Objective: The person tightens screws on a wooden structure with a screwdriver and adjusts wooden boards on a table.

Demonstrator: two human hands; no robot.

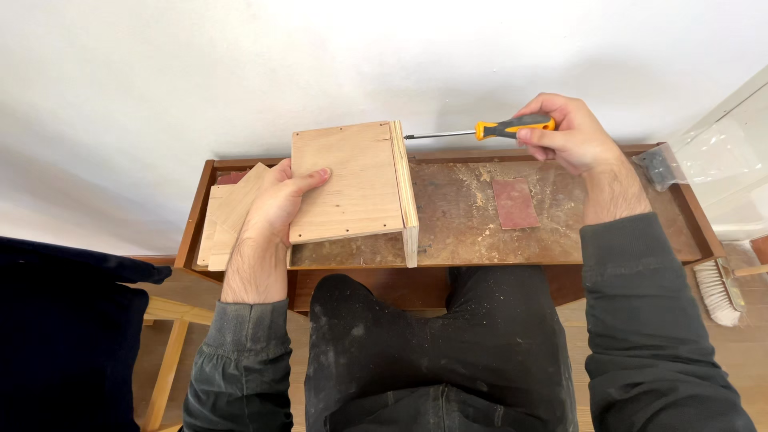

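**A:** In the head view, what did my left hand have?

**B:** Your left hand [276, 204] lay on the plywood box [352, 188], palm against its left edge, fingers spread flat across the top panel and thumb along the side. It was pressing and steadying the box rather than closing round it. The box stood on the low wooden table [560, 256] at its left half, with one side panel turned up on the right, its layered edge facing you.

**A:** And my right hand?

**B:** Your right hand [564, 132] was closed round the orange and black handle of a screwdriver [480, 130]. You held the tool level, above the far edge of the table, its thin shaft pointing left. The tip sat just at the upper corner of the box's upright side panel; whether it was touching the wood, I could not tell.

**A:** What else was around?

**B:** A reddish sheet of sandpaper [514, 203] lay flat on the dusty table top, between the box and your right forearm. Loose plywood pieces [228, 220] were stacked at the table's left end, partly under your left wrist. A hand brush [718, 290] with pale bristles lay off the table's right end, and clear plastic sheeting [712, 152] hung by the far right corner.
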